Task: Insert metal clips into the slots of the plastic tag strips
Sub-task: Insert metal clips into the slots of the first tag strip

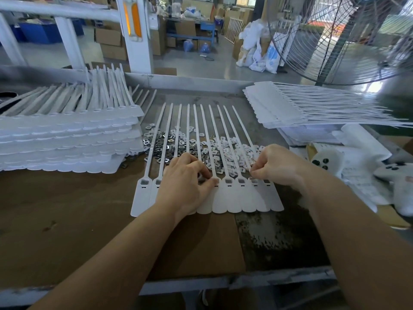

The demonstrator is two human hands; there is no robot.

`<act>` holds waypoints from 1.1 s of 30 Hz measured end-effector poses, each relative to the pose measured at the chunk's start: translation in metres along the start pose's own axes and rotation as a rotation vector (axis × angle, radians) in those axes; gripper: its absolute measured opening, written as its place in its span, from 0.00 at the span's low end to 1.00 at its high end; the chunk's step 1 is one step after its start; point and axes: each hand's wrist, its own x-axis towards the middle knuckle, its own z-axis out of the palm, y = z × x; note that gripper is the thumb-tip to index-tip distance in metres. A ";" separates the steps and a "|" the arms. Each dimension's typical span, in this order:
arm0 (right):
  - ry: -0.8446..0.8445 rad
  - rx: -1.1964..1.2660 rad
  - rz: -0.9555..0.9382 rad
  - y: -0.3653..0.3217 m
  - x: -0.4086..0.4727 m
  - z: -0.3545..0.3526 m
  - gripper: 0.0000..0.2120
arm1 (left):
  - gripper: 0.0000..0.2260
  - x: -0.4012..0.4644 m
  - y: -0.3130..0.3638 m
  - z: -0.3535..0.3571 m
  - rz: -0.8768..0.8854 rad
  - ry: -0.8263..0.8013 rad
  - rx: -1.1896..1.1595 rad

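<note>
A white plastic tag strip sheet (237, 200) lies flat on the bench in front of me, its thin tails pointing away. A row of slots (229, 181) runs across its heads, and several hold metal clips. Behind it sits a loose pile of metal clips (166, 148) mixed with small white plastic pieces (230, 153). My left hand (186, 186) rests on the sheet's middle, its fingertips pinching something small at a slot. At a slot near the sheet's right end, my right hand (276, 165) pinches a small metal clip with curled fingers.
A tall stack of tag strip sheets (67, 142) fills the left side. Another stack (301, 106) lies at the back right. Papers and white gloves (393, 175) sit at the right edge. A large standing fan (339, 36) is behind. Brown cardboard (67, 220) covers the near bench.
</note>
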 end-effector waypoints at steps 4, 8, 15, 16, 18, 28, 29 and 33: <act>-0.075 -0.029 0.016 -0.002 -0.002 -0.004 0.04 | 0.12 0.001 0.001 0.000 0.000 0.002 -0.009; -0.077 -0.002 0.030 0.000 -0.001 -0.004 0.04 | 0.12 0.000 0.001 0.000 0.004 0.007 -0.012; 0.002 0.107 0.094 0.003 -0.003 -0.001 0.04 | 0.12 0.000 0.002 -0.001 0.002 -0.001 -0.012; 0.011 0.116 0.100 0.003 -0.003 0.000 0.03 | 0.12 0.000 0.002 -0.001 0.003 -0.002 -0.014; 0.026 0.135 0.110 0.005 -0.003 0.001 0.03 | 0.12 -0.001 0.001 -0.002 0.002 -0.004 -0.016; 0.031 0.254 0.108 0.012 -0.002 -0.001 0.02 | 0.12 0.000 0.003 -0.003 -0.014 -0.025 0.000; 0.038 0.248 0.098 0.012 -0.003 -0.001 0.03 | 0.12 0.000 0.003 -0.003 -0.014 -0.027 0.000; 0.095 0.185 0.045 0.008 -0.005 0.003 0.05 | 0.12 0.000 0.003 -0.002 -0.024 -0.034 0.004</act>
